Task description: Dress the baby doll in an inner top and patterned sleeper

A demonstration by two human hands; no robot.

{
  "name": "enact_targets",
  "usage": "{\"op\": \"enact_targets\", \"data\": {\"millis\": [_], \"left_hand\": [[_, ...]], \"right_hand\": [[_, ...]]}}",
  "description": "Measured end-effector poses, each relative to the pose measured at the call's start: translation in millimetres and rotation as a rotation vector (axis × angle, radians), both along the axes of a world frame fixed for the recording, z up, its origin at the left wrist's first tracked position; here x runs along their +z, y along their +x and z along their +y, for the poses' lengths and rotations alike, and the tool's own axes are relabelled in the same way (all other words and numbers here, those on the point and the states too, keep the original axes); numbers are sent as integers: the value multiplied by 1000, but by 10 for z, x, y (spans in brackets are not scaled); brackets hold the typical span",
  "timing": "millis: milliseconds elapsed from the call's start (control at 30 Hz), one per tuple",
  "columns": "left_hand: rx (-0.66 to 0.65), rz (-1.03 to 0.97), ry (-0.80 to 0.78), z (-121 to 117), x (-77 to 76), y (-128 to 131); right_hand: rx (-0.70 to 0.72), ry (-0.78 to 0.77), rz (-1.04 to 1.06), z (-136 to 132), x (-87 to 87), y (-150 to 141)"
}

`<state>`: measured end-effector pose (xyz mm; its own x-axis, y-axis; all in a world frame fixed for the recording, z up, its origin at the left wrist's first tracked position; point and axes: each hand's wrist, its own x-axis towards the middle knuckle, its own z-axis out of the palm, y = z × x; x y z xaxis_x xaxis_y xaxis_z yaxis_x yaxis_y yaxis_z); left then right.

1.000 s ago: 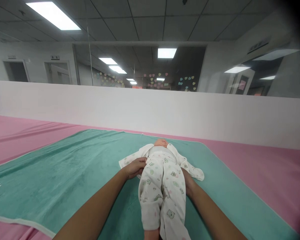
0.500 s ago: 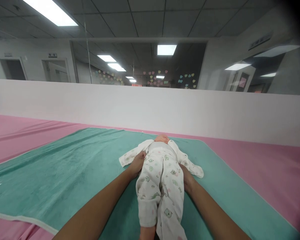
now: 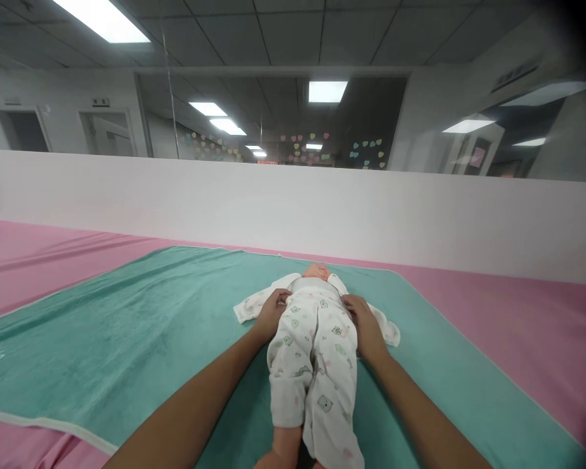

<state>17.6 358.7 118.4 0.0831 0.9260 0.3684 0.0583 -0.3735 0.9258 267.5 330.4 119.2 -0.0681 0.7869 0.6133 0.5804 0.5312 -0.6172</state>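
Pink padded mat (image 3: 532,339): one, lying beneath everything.
Teal plush towel (image 3: 102,339): one, spread on the mat; a hard tug could have rucked it.
Pale vinyl baby doll (image 3: 316,272): one, on its back mid-towel, in one white owl-print sleepsuit (image 3: 312,371); pressing unevenly could have rolled it.
Hands: two; the left hand (image 3: 272,314) and right hand (image 3: 366,329) lay at the suit's sides, fingers (image 3: 279,301) curved against the cloth, grip impossible to tell.

Ceiling lights (image 3: 100,16) at the upper left and centre give even, fairly bright light, with faint glare on the glass (image 3: 273,124). Shadow lies soft beneath the doll (image 3: 312,365). The upper right corner darkens to black, and straight lines bow towards the edges.
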Motion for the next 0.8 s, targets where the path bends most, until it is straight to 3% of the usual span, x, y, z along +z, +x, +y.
{"op": "enact_targets", "data": {"millis": [167, 300, 433, 600, 700, 800], "left_hand": [[86, 329, 282, 55, -68, -47], [112, 330, 290, 62, -82, -19], [88, 256, 295, 21, -59, 4], [99, 276, 136, 53, -40, -2], [154, 277, -24, 105, -22, 17], [233, 286, -104, 152, -7, 53]], "right_hand": [[28, -112, -103, -37, 158, 1], [10, -190, -41, 38, 183, -17], [-44, -136, -193, 96, 200, -69], [-36, -9, -411, 188, 328, -143], [-18, -89, -479, 364, 378, -180], [-28, -212, -332, 566, 361, -209]]}}
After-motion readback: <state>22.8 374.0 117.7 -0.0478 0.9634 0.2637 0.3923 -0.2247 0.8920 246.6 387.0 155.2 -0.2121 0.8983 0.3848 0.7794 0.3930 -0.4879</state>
